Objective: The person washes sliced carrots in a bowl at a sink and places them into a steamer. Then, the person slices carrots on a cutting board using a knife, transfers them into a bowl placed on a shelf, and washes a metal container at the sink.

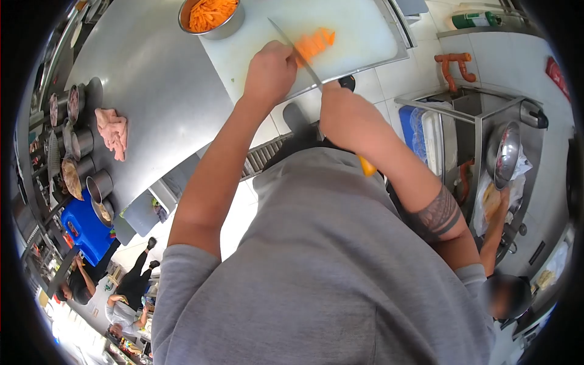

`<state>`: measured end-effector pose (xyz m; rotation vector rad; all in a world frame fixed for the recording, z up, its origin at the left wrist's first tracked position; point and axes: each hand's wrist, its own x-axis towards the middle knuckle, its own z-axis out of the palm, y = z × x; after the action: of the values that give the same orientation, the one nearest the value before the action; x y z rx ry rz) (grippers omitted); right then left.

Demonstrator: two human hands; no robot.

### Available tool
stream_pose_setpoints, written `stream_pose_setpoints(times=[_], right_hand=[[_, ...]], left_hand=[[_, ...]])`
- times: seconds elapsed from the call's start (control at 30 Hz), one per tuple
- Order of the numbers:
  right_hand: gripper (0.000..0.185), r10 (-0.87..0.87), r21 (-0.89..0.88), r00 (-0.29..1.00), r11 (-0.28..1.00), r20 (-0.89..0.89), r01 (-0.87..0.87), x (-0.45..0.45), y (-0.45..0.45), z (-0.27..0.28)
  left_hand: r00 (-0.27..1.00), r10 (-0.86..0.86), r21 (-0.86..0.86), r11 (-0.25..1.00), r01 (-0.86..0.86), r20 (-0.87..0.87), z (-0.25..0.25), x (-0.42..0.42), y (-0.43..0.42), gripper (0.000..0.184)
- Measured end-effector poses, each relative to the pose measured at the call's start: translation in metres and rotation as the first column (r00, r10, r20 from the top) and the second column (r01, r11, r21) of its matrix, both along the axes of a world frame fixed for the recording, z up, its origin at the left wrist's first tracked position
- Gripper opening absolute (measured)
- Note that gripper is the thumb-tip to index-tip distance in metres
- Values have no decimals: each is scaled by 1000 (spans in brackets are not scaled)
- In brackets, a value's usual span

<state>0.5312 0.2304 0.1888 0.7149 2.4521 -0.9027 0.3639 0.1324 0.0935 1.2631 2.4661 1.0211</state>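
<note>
My right hand (353, 121) is wrapped round the yellow handle (367, 166) of a long kitchen knife (307, 67). Its blade slants over the white cutting board (365, 48), beside my left hand (271, 73). The left fingers are curled down against the board, closed at the carrot, mostly hidden under them. Cut carrot slices (316, 44) lie in a row on the far side of the blade. A round metal bowl (228, 27) filled with carrot sticks (210, 13) stands at the board's upper left.
A pink cloth (112, 134) lies on the steel counter (155, 79) to the left. Several metal pots (99, 184) and a blue jug (88, 228) line its far edge. At right, another person's arm (496, 225) reaches to a metal bowl (504, 152). Two people are at lower left.
</note>
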Motion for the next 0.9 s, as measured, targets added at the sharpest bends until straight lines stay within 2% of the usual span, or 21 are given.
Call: stream_pose_setpoints(times=[0.07,0.17,0.27,0.37,0.43,0.47,0.53,0.67,0.73,0.83,0.9], right_hand=[[21,-1,-31,1000,1000,-13,1,-2,0,-2],[23,-57,7,998,998,-4,57,-3,-2,-16],[22,34,-4,998,999,-58,-35,-3,-1,-5],[21,-34,-13,999,999,-16,34,-2,0,-21],[19,77,12,989,997,-126,-76,-2,2,-12],[19,75,17,989,997,-129,-74,-2,1,-15],[18,-25,-68,1000,997,-15,24,-3,-4,-23],[19,33,-26,996,999,-83,-36,-10,4,-22],[18,31,-85,1000,996,4,-30,-11,-3,-14],[19,6,-41,998,999,-61,-8,-14,2,-29],[21,-3,-61,999,998,-36,1,-10,13,-21]], left_hand=[[998,6,11,1000,-7,63,3,-1,-3,10],[999,-22,16,1000,22,29,3,-3,-4,11],[999,-13,-24,1000,14,51,6,-3,-4,11],[998,-30,21,999,29,50,2,-4,-6,10],[999,-37,-26,999,37,17,4,-2,-9,10],[999,-37,-55,998,36,-22,6,-4,-6,10],[999,-42,-35,999,42,4,6,-5,-8,11],[999,-48,-49,998,47,-4,6,-6,-10,12],[999,-43,-48,998,43,1,6,-6,-12,12],[999,-46,-65,997,46,2,8,-9,-11,12],[998,-59,-95,994,58,-5,10,-9,-16,12]])
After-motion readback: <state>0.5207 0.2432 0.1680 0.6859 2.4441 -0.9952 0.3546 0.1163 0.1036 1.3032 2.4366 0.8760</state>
